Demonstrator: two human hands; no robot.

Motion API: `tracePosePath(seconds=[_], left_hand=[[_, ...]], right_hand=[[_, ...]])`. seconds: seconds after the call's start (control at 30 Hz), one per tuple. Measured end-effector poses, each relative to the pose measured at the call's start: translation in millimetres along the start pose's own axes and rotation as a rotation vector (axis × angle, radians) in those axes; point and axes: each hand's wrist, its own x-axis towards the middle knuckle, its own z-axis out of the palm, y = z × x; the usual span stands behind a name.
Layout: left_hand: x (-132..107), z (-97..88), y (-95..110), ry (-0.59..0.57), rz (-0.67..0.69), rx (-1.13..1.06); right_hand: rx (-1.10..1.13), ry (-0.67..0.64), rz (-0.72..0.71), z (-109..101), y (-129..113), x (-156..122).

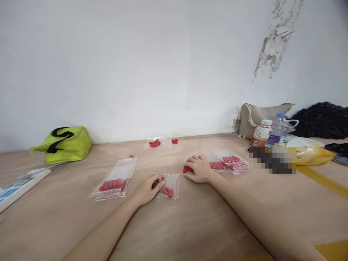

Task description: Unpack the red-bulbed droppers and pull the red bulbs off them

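My left hand [149, 189] pinches the left edge of a small clear zip bag [176, 183], which lies on the table with a few red capsule-shaped pieces [168, 191] inside. To the right of it, my right hand [199, 169] rests over loose red pieces [187, 169], its curled fingers round them; how firmly they are gripped is hidden. Just beyond that hand lie filled zip bags [228, 161] with rows of red pieces. Left of my left hand is another stack of filled zip bags [114, 183].
Near the wall lie more red pieces [154, 143] on clear bags. A lime-green bag [67, 145] and a power strip [21, 186] are at left. Bottles [262, 134], a beige bag [266, 114], a yellow packet [312, 154] and a black heap [323, 119] stand at right.
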Motion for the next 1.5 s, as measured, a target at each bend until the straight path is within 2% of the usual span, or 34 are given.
tracePosePath(seconds=[0.3,0.5,0.57,0.73,0.93,1.03,1.2,1.5], left_hand=[[-2,1.0,-1,0.014,0.019,0.029],[-4,-0.6,0,0.09,0.104,0.095],[-5,-1.2,0,0.061,0.133,0.093],[-4,1.3,1,-0.086,0.162,0.112],[-1,10.9,-2,-0.014,0.093,0.102],[2,15.5,-4,0.011,0.064,0.102],[3,18.9,-2,-0.006,0.101,0.134],[-2,10.3,3,-0.151,0.164,0.195]], right_hand=[[0.087,0.104,0.035,9,0,-1],[0.259,0.269,0.112,4,-21,-11],[0.311,0.252,0.103,6,-31,-16],[0.359,0.099,-0.035,10,-52,-23],[0.445,0.018,-0.123,7,-54,-18],[0.51,-0.002,-0.099,8,-55,-15],[0.606,0.031,-0.011,12,-64,-14],[0.611,0.037,0.169,10,-61,-18]])
